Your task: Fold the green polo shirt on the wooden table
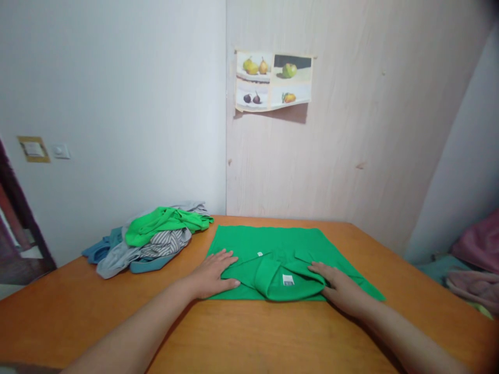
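A green collared shirt (273, 239) lies spread on the wooden table, with its collar (268, 280) toward me and its sides folded in. Inside the collar a white label (288, 280) shows. My left hand (214, 272) rests open on the shirt's left side, fingers spread and thumb pointing toward the collar. My right hand (337, 285) lies at the right side of the collar, its fingers stretched out over the cloth. Neither hand grips the fabric as far as I can see. Part of the shirt is hidden under both hands.
A heap of clothes (159, 234), bright green, grey, striped and blue, lies at the table's left back. The wooden table (249, 332) meets a wall behind, where a fruit picture (273, 80) hangs. More fabric (473, 285) lies beyond the right edge.
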Demonstrator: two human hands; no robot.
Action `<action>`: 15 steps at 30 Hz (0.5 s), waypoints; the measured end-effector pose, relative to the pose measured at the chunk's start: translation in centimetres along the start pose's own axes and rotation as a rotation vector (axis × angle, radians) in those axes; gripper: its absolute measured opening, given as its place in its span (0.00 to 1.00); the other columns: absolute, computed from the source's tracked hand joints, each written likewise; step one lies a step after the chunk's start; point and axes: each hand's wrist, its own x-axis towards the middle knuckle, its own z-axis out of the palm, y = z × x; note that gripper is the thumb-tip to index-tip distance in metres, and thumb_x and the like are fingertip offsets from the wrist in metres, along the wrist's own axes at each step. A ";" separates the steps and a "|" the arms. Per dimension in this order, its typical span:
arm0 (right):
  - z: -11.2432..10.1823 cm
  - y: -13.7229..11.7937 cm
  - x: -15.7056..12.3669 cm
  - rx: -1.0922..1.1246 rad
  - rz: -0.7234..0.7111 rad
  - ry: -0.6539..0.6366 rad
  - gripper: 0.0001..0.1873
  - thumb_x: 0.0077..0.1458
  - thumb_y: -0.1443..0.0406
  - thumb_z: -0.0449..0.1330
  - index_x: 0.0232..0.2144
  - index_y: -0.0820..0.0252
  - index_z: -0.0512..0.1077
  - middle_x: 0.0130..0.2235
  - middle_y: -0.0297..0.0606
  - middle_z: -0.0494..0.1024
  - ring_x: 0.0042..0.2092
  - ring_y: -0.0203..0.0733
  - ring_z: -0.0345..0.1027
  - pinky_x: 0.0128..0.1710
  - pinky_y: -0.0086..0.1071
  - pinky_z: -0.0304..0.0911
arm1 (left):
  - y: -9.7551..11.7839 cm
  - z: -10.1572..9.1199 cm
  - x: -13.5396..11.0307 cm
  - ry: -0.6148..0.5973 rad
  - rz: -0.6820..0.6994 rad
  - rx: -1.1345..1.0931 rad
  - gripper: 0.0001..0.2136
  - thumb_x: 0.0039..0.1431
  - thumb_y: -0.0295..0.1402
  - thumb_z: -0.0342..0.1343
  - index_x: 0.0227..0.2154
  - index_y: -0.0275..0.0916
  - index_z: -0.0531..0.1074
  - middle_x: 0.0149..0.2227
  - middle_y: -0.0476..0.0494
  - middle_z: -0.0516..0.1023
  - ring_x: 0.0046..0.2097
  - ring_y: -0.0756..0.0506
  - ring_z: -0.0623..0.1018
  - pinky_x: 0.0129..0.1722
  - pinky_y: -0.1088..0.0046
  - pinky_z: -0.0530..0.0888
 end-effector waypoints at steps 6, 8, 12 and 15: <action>-0.7 0.2 2.7 0.089 0.006 0.011 0.33 0.51 0.60 0.57 0.60 0.56 0.66 0.61 0.41 0.68 0.62 0.49 0.61 0.62 0.44 0.54 | -2.4 0.0 3.1 0.060 -0.011 -0.040 0.30 0.56 0.48 0.58 0.60 0.42 0.67 0.66 0.38 0.60 0.67 0.35 0.57 0.65 0.55 0.54; -1.3 0.0 2.7 0.139 0.014 0.003 0.29 0.52 0.59 0.57 0.58 0.53 0.69 0.59 0.39 0.71 0.60 0.50 0.64 0.61 0.44 0.56 | -2.8 0.1 3.0 0.089 -0.004 -0.039 0.27 0.54 0.41 0.58 0.58 0.42 0.69 0.64 0.39 0.63 0.66 0.36 0.60 0.65 0.57 0.56; -2.0 -0.3 2.9 0.229 0.031 0.021 0.23 0.54 0.57 0.56 0.53 0.47 0.73 0.56 0.33 0.74 0.58 0.49 0.66 0.61 0.44 0.57 | -3.6 0.3 2.9 0.168 0.007 -0.055 0.22 0.52 0.31 0.56 0.52 0.45 0.74 0.60 0.45 0.71 0.62 0.38 0.67 0.64 0.59 0.58; -2.2 -0.2 3.8 0.306 0.022 0.004 0.19 0.57 0.57 0.54 0.49 0.45 0.75 0.52 0.32 0.77 0.55 0.49 0.68 0.59 0.43 0.59 | -4.1 0.3 3.7 0.233 -0.002 -0.143 0.18 0.53 0.29 0.55 0.47 0.46 0.77 0.54 0.46 0.76 0.58 0.39 0.72 0.61 0.61 0.63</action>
